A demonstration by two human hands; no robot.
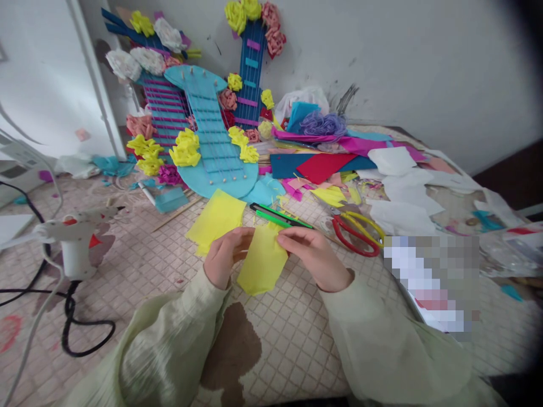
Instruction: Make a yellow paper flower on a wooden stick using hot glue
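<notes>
Both of my hands hold one yellow paper sheet (263,263) above the checked tablecloth (169,265). My left hand (225,255) is closed on its left edge, fingers curled over the top. My right hand (311,255) pinches its upper right corner. Just behind, a second yellow sheet (216,219) lies flat on the cloth. A green and black cutter (278,216) lies beyond the held sheet, and red and yellow scissors (354,230) rest to the right of my right hand.
A white glue gun (76,240) stands at the left with black cables (68,316) trailing. Blue paper guitars (212,141) with paper flowers lean on the wall. Coloured paper sheets (326,164) and white scraps (403,186) pile at the right. A brown stain (233,345) marks the cloth.
</notes>
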